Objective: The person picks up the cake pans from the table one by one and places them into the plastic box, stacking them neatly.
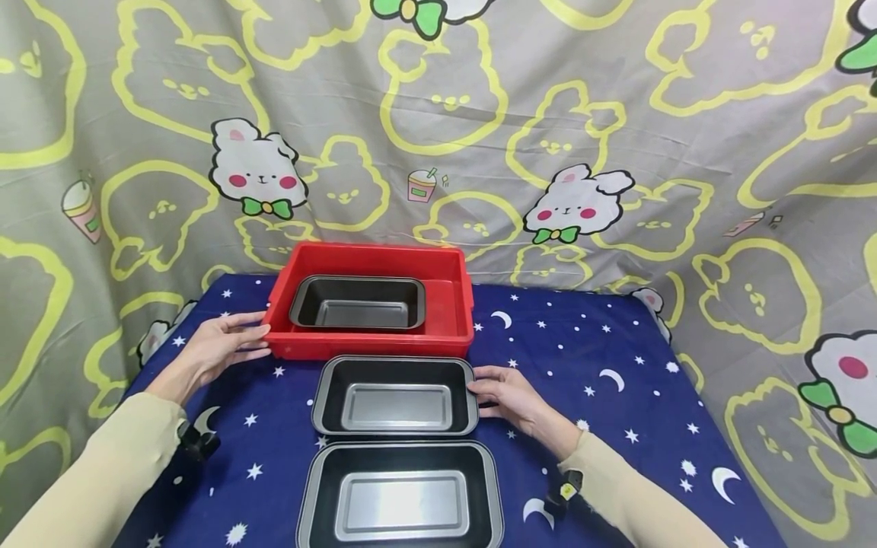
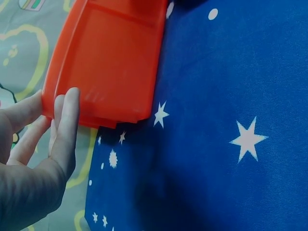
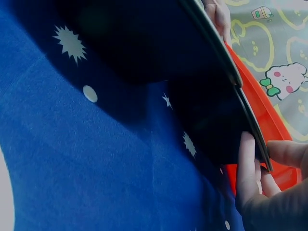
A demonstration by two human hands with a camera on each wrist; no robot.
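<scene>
1. Left hand (image 1: 215, 346) pinches the bin's (image 1: 373, 347) left rim; its wrist view shows fingers (image 2: 69, 113) outside.
2. Right hand (image 1: 514, 398) pinches the middle pan (image 1: 397, 407), before the bin; its wrist view reveals fingers (image 3: 247, 168) beneath.
3. Only the head view shows the back pan (image 1: 363, 313) inside the bin.

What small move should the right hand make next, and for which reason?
Probably, the right hand should lift the middle pan a little toward the red tray: its thumb and fingers pinch that pan's right rim, the left hand holds the tray's left end, and another pan sits inside the tray.
</scene>
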